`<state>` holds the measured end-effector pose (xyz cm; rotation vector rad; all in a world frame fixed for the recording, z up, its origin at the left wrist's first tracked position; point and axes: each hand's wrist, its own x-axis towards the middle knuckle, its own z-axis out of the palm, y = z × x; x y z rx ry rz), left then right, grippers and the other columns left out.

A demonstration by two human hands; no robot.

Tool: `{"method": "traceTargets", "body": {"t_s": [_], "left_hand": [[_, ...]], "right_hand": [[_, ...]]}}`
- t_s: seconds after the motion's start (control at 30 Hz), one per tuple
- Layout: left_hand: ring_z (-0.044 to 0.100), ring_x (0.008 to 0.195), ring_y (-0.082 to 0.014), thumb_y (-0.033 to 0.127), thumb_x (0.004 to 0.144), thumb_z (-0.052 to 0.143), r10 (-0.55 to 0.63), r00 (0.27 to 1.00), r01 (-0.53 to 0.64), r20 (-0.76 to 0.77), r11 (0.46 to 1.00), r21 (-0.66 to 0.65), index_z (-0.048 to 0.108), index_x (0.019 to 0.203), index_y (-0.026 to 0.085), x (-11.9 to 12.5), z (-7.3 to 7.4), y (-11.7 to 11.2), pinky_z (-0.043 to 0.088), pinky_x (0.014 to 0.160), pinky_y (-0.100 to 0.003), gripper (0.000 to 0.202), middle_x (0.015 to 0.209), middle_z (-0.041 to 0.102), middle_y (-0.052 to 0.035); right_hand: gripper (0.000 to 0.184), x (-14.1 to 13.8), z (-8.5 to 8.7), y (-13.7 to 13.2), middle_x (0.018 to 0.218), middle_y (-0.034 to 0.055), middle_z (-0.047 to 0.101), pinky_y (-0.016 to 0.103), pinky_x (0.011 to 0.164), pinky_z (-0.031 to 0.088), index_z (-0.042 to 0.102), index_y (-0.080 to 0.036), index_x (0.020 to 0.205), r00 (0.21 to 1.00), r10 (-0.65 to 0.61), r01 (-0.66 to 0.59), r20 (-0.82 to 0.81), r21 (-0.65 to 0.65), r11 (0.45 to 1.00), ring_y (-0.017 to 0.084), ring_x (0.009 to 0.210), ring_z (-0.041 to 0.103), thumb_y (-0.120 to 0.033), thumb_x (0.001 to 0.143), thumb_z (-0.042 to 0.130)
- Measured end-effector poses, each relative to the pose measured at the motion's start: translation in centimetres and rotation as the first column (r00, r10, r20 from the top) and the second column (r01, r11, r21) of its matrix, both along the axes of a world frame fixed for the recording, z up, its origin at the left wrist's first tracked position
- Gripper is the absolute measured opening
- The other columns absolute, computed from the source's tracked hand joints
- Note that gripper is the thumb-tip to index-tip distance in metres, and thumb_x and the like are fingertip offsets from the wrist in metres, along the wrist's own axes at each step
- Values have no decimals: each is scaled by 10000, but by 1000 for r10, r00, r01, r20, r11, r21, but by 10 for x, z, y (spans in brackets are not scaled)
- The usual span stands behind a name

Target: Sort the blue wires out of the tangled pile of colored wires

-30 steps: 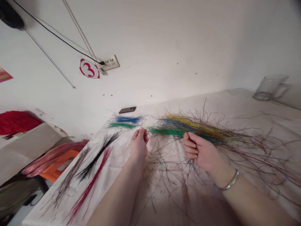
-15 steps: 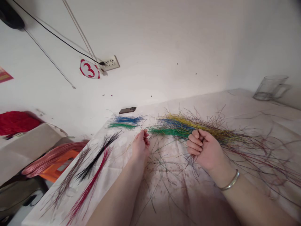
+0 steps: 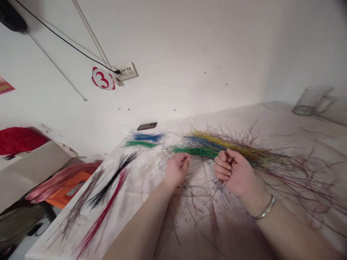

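1. Landmark: mixed heap of thin coloured strands [image 3: 206, 148], yellow, blue, green and dark red, lying on a white cloth table cover [image 3: 298, 122]; long ends fan out to its right.
2. Left hand [image 3: 176, 169] is just left of the heap, fingers curled in toward the thumb, not spread. Any strand held is too thin to tell.
3. Right hand [image 3: 235, 173] is at the heap's near edge, fingers pressed into a closed fist, probably gripping strands, though none can be followed into it. Metal bangle [image 3: 266, 207] on that wrist.
4. Loose dark strands [image 3: 200, 202] lie tangled just below the heap, between and under the hands.
5. Left of the heap, bunches lie apart, each mostly one colour, seemingly kept separate by colour: blue bunch [image 3: 148, 137], green bunch [image 3: 139, 144], black bunch [image 3: 114, 180], red bunch [image 3: 104, 213], dark mixed bunch [image 3: 78, 206].
6. Beyond the heap: phone [image 3: 147, 126] left of it, near the wall; glass jug [image 3: 311, 103] to the right, at the far corner, out of the way.
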<state>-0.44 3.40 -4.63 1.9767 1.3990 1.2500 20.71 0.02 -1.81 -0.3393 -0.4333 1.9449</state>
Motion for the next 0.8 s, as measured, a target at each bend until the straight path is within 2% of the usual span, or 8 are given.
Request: {"method": "traceTargets", "body": {"t_s": [0.07, 0.13, 0.2, 0.3, 0.47, 0.57, 0.67, 0.8], "left_hand": [[605, 959, -206, 235, 787, 584, -138, 977, 139, -160, 990, -6, 692, 901, 215, 6, -2, -3, 425, 922, -366, 158, 965, 700, -49], [555, 1113, -224, 205, 810, 541, -195, 926, 204, -323, 979, -4, 652, 1086, 195, 10, -5, -3, 361, 1011, -397, 298, 1183, 643, -84], [491, 1211, -231, 190, 846, 477, -166, 845, 202, -509, 979, 15, 560, 1238, 152, 13, -10, -1, 317, 1052, -413, 402, 1328, 541, -121], [473, 1230, -240, 205, 869, 449, -110, 728, 186, -676, 982, 41, 523, 1274, 102, 15, -15, 2, 310, 1061, -405, 424, 1345, 517, -153], [545, 1106, -238, 227, 858, 488, -103, 737, 169, -668, 985, 35, 632, 1123, 150, 16, -10, 1, 355, 1002, -387, 311, 1198, 621, -119], [586, 980, -212, 245, 888, 451, -90, 757, 138, -647, 990, 24, 683, 957, 194, 14, -5, 0, 379, 949, -368, 247, 1040, 673, -84], [591, 872, -208, 266, 914, 399, -50, 781, 70, -622, 998, 7, 684, 796, 196, 13, -3, 1, 405, 871, -351, 316, 872, 671, -84], [585, 800, -207, 261, 888, 439, -12, 800, -13, -601, 999, -38, 677, 731, 202, 12, -5, 4, 418, 734, -307, 291, 800, 651, -80]], "right_hand": [[275, -1, 0, 0, 519, -69, 190, 201, 382, 119, 489, -164, 597, 1000, 2, -2, 7, 2, 1000, 65, 426, 127, -284, 843, 457], [282, -2, 0, 1, 520, -69, 194, 202, 382, 120, 489, -163, 598, 1000, 3, -3, 14, -5, 1000, 65, 425, 127, -290, 847, 453], [282, -3, 0, 1, 520, -69, 197, 201, 382, 119, 490, -163, 601, 1000, 5, -5, 19, -19, 1000, 64, 424, 130, -296, 847, 453], [275, -4, -1, 2, 520, -69, 204, 201, 379, 119, 495, -163, 604, 1000, 10, -9, 24, -33, 999, 62, 421, 132, -302, 839, 462], [255, -5, -4, 3, 513, -73, 208, 198, 370, 129, 493, -164, 600, 999, 11, -9, 35, -46, 999, 59, 413, 139, -295, 818, 490], [246, -5, -4, 2, 504, -74, 217, 191, 361, 143, 492, -166, 597, 999, 9, -6, 41, -69, 998, 56, 406, 151, -301, 801, 516], [237, -5, -3, 2, 500, -74, 235, 185, 356, 159, 486, -167, 594, 999, -2, 6, 48, -74, 997, 53, 400, 166, -300, 784, 538], [228, -6, -1, 2, 497, -75, 237, 183, 357, 160, 484, -167, 595, 999, 9, -5, 50, -85, 996, 52, 398, 171, -294, 776, 542]]}}
